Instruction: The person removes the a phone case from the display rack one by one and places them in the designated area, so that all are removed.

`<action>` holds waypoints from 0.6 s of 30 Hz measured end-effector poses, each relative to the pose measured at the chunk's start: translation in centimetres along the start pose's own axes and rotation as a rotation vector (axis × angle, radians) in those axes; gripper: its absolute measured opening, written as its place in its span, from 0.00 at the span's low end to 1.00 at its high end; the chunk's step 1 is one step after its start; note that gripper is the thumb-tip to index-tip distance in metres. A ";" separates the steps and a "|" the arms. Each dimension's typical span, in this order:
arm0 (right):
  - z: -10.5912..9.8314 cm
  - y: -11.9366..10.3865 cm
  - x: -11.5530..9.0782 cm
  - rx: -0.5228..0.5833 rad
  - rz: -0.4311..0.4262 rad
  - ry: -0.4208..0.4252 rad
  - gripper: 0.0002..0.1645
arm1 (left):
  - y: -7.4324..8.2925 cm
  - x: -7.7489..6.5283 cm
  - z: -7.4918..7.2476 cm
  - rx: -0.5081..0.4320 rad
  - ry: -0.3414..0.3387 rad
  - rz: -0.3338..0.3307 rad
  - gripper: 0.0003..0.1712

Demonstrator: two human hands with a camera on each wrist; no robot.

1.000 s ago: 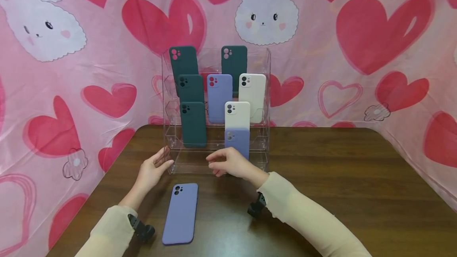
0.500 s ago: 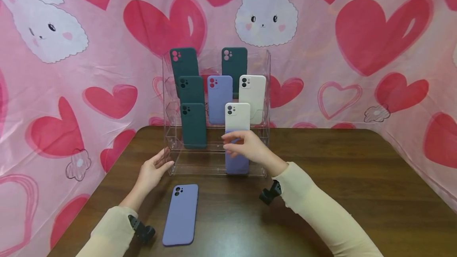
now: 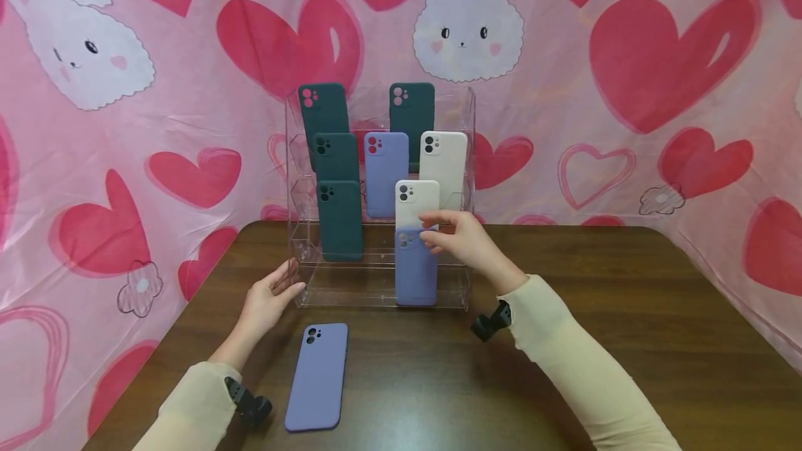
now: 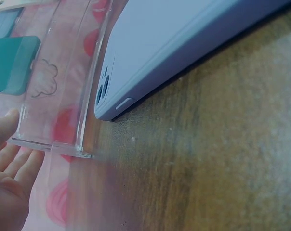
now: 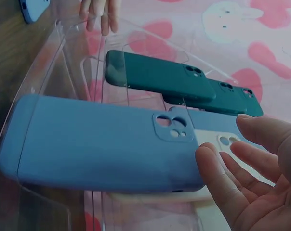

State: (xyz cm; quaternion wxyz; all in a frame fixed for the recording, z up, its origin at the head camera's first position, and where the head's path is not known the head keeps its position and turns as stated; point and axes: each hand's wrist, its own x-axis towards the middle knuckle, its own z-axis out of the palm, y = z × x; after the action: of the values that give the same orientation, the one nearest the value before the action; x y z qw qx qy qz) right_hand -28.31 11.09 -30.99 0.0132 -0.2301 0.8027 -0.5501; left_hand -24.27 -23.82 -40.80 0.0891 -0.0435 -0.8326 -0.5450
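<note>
A clear tiered phone-case rack [image 3: 338, 296] stands on the table, holding dark green, purple and white phone cases. At its lower left side, my left hand [image 3: 269, 296] holds the rack's side edge, thumb in front and fingers behind in the left wrist view. My right hand [image 3: 466, 239] is beside the top of the purple phone case [image 3: 415, 277] in the lowest tier. In the right wrist view, its thumb and fingers are apart, with fingertips [image 5: 205, 153] close to that case's top; contact cannot be told. Another purple phone case [image 3: 317, 376] lies flat before the rack.
The lowest tier's purple case partly covers a white phone case [image 3: 416, 202]. A dark green phone case [image 3: 340, 221] stands to its left. Behind the brown table [image 3: 595, 298] hangs a pink cloth [image 3: 551, 89] with hearts and rabbits.
My right hand has moved up and to the right, from the lower left of the lowest purple case to its top right. My left hand and the flat case have stayed put.
</note>
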 end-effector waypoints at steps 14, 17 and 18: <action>-0.9 1.5 -0.1 -0.016 -0.003 0.030 0.24 | 0.1 -0.1 0.0 0.007 -0.003 0.000 0.34; -0.9 1.6 -0.1 -0.024 0.011 0.034 0.24 | 0.1 0.0 0.0 0.003 -0.003 0.003 0.34; -0.9 1.6 -0.1 -0.032 0.016 0.036 0.24 | 0.0 0.0 0.0 0.002 -0.003 0.002 0.34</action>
State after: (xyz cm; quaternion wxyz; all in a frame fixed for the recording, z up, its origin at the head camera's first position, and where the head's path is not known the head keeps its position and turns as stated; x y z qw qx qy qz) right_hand -29.04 12.33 -32.11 -0.0008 -0.2140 0.8132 -0.5412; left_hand -24.28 -23.78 -40.77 0.0884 -0.0451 -0.8333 -0.5439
